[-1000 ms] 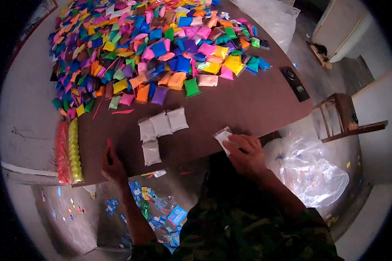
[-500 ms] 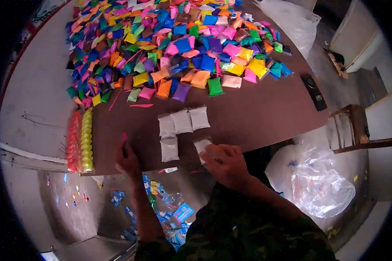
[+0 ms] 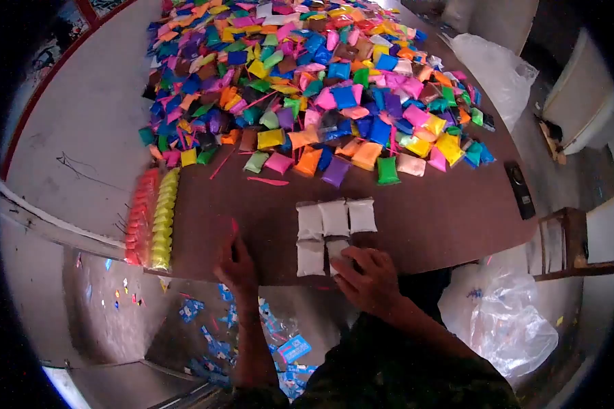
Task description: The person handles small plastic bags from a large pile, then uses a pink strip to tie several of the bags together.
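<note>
Near the front edge of the brown table [image 3: 430, 218], my right hand [image 3: 374, 281] has its fingertips on a small white packet [image 3: 335, 251], gripping it at the lower right of a block of similar packets. Beside and above it lie the other white packets [image 3: 334, 217], set close together in two rows. My left hand [image 3: 239, 269] is closed, to the left of the block, with a thin pink plastic piece [image 3: 235, 226] sticking up from its fingers. A flat pink plastic tool [image 3: 267, 181] lies on the table beyond the hands.
A big heap of coloured packets [image 3: 320, 88] covers the far table. Strips of red cups [image 3: 141, 218] and yellow cups [image 3: 164, 221] lie at the left edge. A black device [image 3: 520, 189] sits at the right. Blue wrappers [image 3: 295, 349] and a clear bag [image 3: 515, 327] are on the floor.
My right hand has slid the white packet up against the others, closing the gap in the lower row. The view has shifted; my left hand still holds the pink piece.
</note>
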`<state>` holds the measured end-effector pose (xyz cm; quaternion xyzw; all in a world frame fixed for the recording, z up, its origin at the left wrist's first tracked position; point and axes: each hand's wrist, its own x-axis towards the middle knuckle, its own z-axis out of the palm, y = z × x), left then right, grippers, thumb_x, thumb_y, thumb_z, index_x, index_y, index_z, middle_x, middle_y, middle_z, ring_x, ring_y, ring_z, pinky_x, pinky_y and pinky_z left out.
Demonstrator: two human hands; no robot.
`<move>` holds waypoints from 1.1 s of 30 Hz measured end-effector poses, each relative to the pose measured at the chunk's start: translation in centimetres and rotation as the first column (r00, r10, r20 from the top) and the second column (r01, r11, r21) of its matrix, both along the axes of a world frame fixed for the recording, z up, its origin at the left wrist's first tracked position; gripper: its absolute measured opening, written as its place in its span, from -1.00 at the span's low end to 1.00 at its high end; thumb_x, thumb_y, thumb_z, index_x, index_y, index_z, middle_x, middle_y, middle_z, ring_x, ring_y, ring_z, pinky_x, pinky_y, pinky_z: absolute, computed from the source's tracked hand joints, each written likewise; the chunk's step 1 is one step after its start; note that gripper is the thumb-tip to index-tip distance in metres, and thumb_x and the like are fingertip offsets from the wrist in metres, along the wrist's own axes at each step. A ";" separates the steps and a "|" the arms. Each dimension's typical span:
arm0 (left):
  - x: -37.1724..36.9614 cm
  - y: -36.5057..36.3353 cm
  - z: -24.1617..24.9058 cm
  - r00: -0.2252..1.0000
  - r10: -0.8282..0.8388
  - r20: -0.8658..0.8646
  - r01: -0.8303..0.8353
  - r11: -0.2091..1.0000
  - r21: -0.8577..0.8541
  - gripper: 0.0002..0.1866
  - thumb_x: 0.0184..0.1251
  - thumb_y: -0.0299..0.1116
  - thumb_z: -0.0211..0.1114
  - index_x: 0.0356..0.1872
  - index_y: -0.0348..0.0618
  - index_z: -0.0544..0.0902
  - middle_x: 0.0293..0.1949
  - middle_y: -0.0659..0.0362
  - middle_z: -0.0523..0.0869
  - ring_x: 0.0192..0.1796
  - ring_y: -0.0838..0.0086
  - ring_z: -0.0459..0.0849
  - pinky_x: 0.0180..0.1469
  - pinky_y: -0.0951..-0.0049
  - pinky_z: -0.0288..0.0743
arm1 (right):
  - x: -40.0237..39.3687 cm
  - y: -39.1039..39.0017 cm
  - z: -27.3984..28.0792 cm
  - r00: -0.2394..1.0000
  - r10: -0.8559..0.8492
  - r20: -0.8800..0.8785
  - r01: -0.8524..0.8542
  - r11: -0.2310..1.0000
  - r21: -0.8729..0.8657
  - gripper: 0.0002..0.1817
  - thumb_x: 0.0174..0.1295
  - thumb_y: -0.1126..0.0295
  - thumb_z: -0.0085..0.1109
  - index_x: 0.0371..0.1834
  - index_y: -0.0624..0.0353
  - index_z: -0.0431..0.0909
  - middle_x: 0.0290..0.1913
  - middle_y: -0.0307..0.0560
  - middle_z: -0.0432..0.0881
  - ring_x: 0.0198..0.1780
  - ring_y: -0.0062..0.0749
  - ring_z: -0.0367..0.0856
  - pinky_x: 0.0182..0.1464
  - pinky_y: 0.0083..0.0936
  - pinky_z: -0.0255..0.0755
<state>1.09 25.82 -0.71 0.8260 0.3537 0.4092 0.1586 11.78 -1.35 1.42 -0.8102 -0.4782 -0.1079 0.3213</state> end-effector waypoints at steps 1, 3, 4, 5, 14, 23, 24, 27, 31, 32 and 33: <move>0.1 -0.2 0.5 1.000 0.001 -0.020 0.000 1.000 0.013 -0.81 0.35 -0.48 0.33 -0.08 -0.29 0.75 -0.24 -0.08 0.79 -0.26 0.23 0.78 -0.20 0.30 0.61 | 0.0 0.0 -0.1 1.000 -0.003 0.008 0.003 1.000 -0.003 -0.58 0.04 0.34 0.44 0.03 -0.07 0.68 0.07 -0.22 0.57 0.02 -0.25 0.58 0.01 -0.28 0.41; 0.4 -0.4 0.9 0.998 -0.042 0.050 0.042 0.999 -0.018 -0.81 0.35 -0.50 0.33 -0.07 -0.27 0.76 -0.22 -0.10 0.79 -0.25 0.24 0.78 -0.18 0.29 0.62 | 0.2 0.0 -0.2 0.999 0.004 0.048 -0.004 1.000 -0.008 -0.58 0.03 0.34 0.45 0.03 -0.07 0.68 0.07 -0.21 0.58 0.01 -0.25 0.58 -0.01 -0.29 0.41; 0.6 -0.5 0.8 0.994 -0.065 0.087 0.068 0.997 -0.034 -0.81 0.35 -0.51 0.33 -0.06 -0.26 0.76 -0.22 -0.10 0.79 -0.25 0.24 0.79 -0.17 0.29 0.63 | 0.2 -0.2 -0.3 0.998 0.004 0.069 -0.004 1.000 -0.013 -0.58 0.03 0.34 0.45 0.03 -0.07 0.69 0.07 -0.21 0.59 0.00 -0.25 0.59 -0.01 -0.29 0.41; 0.4 -0.3 0.2 0.997 -0.039 0.074 0.043 0.997 -0.058 -0.81 0.36 -0.51 0.32 -0.06 -0.26 0.76 -0.21 -0.09 0.80 -0.24 0.26 0.79 -0.16 0.30 0.63 | 0.3 -0.3 -0.3 0.998 0.016 0.055 -0.017 1.000 0.012 -0.58 0.03 0.33 0.45 0.03 -0.06 0.69 0.07 -0.20 0.59 -0.01 -0.25 0.59 -0.03 -0.29 0.42; 0.9 -1.8 1.7 0.995 -0.050 0.090 0.061 0.989 -0.132 -0.80 0.46 -0.46 0.26 -0.01 -0.26 0.74 -0.11 -0.01 0.81 -0.13 0.31 0.78 -0.08 0.36 0.62 | 0.9 -1.9 -0.3 0.992 0.094 -0.086 -0.081 0.986 0.146 -0.59 0.07 0.33 0.46 0.03 0.02 0.68 0.06 -0.10 0.62 -0.02 -0.18 0.64 -0.04 -0.24 0.50; 1.5 -2.4 2.6 1.000 0.007 -0.025 -0.009 0.995 -0.097 -0.81 0.45 -0.44 0.27 -0.03 -0.26 0.73 -0.14 -0.01 0.79 -0.14 0.32 0.75 -0.08 0.35 0.60 | 9.2 -5.7 1.5 0.968 -0.161 -0.191 0.206 0.946 0.249 -0.70 0.17 0.51 0.40 -0.01 0.15 0.68 -0.13 0.00 0.72 -0.15 -0.10 0.72 -0.08 -0.34 0.65; 1.4 -2.3 2.6 0.999 0.009 -0.032 -0.012 0.995 -0.097 -0.82 0.46 -0.43 0.27 -0.04 -0.26 0.73 -0.14 -0.01 0.79 -0.15 0.32 0.75 -0.08 0.35 0.60 | 11.0 -5.5 1.9 0.935 -0.269 -0.231 0.319 0.923 0.217 -0.73 0.19 0.50 0.39 -0.03 0.18 0.68 -0.13 0.02 0.72 -0.16 -0.09 0.72 -0.09 -0.35 0.64; 1.5 -2.2 2.6 0.999 0.011 -0.041 -0.015 0.995 -0.096 -0.82 0.46 -0.42 0.27 -0.06 -0.27 0.72 -0.16 0.00 0.78 -0.16 0.31 0.73 -0.09 0.34 0.59 | 19.1 -4.5 4.0 0.938 -0.343 -0.060 0.343 0.885 0.313 -0.82 0.22 0.48 0.37 -0.11 0.20 0.71 -0.17 0.06 0.73 -0.18 -0.10 0.73 -0.16 -0.36 0.63; 1.3 -2.1 2.4 0.998 0.022 -0.058 -0.028 0.995 -0.092 -0.83 0.46 -0.41 0.27 -0.09 -0.27 0.72 -0.19 0.00 0.76 -0.18 0.31 0.72 -0.11 0.33 0.58 | 26.1 -2.2 5.8 0.894 -0.444 -0.064 0.441 0.845 0.301 -0.85 0.24 0.44 0.32 -0.14 0.16 0.73 -0.19 0.04 0.74 -0.26 -0.12 0.75 -0.26 -0.34 0.61; 1.2 -2.2 2.4 0.998 0.026 -0.060 -0.032 0.995 -0.096 -0.83 0.46 -0.41 0.27 -0.09 -0.27 0.71 -0.20 0.01 0.76 -0.18 0.31 0.71 -0.11 0.33 0.58 | 27.8 -1.8 5.9 0.887 -0.461 0.006 0.443 0.856 0.265 -0.84 0.25 0.41 0.31 -0.13 0.13 0.74 -0.17 0.03 0.75 -0.23 -0.10 0.75 -0.24 -0.30 0.61; 1.2 -2.1 2.4 0.998 0.026 -0.060 -0.032 0.995 -0.094 -0.84 0.46 -0.40 0.27 -0.10 -0.27 0.71 -0.20 0.01 0.76 -0.19 0.31 0.71 -0.12 0.33 0.58 | 29.2 -1.3 5.9 0.877 -0.474 0.078 0.447 0.865 0.230 -0.83 0.26 0.37 0.30 -0.12 0.09 0.75 -0.15 0.01 0.75 -0.20 -0.08 0.75 -0.22 -0.27 0.62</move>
